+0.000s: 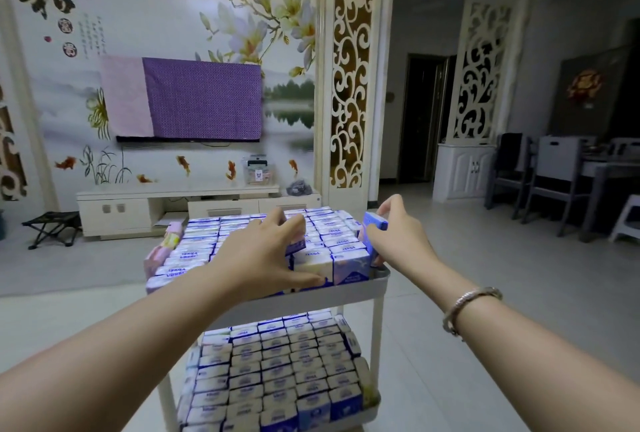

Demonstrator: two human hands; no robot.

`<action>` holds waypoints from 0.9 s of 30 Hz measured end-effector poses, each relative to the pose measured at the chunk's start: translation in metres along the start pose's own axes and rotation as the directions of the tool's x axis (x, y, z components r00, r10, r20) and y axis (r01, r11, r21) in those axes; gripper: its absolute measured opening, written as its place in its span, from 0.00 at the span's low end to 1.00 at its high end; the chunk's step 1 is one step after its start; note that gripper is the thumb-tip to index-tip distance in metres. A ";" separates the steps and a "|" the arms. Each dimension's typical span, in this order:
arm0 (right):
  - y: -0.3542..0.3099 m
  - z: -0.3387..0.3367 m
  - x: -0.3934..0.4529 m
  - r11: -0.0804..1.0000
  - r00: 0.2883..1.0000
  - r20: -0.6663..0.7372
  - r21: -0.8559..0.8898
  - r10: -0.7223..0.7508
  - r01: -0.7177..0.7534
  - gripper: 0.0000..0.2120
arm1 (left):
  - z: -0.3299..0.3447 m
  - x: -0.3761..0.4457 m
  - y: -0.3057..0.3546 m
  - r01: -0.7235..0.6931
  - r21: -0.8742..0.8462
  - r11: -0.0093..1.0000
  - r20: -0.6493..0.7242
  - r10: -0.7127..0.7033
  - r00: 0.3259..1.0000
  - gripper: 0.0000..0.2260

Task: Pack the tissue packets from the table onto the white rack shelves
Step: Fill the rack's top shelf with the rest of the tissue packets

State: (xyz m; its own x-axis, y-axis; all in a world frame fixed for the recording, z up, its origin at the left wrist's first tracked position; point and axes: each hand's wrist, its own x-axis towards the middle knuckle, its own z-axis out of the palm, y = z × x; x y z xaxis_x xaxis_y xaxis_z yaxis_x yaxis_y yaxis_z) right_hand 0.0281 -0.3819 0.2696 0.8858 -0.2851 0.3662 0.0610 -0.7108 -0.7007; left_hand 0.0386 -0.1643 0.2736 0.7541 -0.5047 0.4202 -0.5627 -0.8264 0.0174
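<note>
A white rack [377,284] stands in front of me with its top shelf full of blue-and-white tissue packets [332,241] in tight rows. My left hand [263,255] lies over the front middle rows, thumb against the front packets and fingers curled round one packet [297,245]. My right hand [398,234] pinches a blue packet [375,220] upright at the shelf's right edge. The lower shelf [277,372] is also packed with rows of packets. The table is not in view.
A low white TV cabinet [173,206] and a covered screen [187,99] are behind the rack. A folding stool [52,227] stands at the left. Grey chairs [550,175] and a table are at the far right. Tiled floor surrounds the rack.
</note>
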 end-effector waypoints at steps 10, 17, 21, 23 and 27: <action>0.005 0.006 -0.002 0.993 0.995 -0.043 0.071 -0.088 0.091 0.08 | 0.018 0.024 0.033 0.013 0.046 0.999 -0.032 -0.011 0.999 0.25; 0.006 -0.005 -0.002 0.989 0.990 -0.025 0.036 -0.140 0.141 0.08 | 0.018 0.024 0.034 0.018 0.053 0.998 -0.027 -0.017 0.999 0.25; 0.009 0.001 -0.007 0.970 0.968 -0.090 -0.093 -0.233 0.225 0.08 | 0.020 0.024 0.032 0.010 0.037 0.999 -0.024 -0.009 1.000 0.25; 0.010 0.004 -0.010 0.949 0.954 -0.087 -0.162 -0.288 0.272 0.08 | 0.023 0.025 0.029 0.005 0.010 1.000 -0.026 -0.005 1.000 0.26; 0.019 0.007 -0.012 0.919 0.954 0.005 -0.267 -0.300 0.291 0.09 | 0.027 0.025 0.025 -0.002 -0.016 1.000 -0.036 0.002 0.999 0.26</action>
State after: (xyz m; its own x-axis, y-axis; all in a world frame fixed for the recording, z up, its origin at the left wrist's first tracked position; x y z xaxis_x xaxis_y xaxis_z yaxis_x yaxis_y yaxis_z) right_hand 0.0217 -0.3872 0.2475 0.8290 -0.0551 0.5565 0.1907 -0.9077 -0.3739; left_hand 0.0530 -0.2045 0.2600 0.7406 -0.4968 0.4525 -0.5699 -0.8211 0.0312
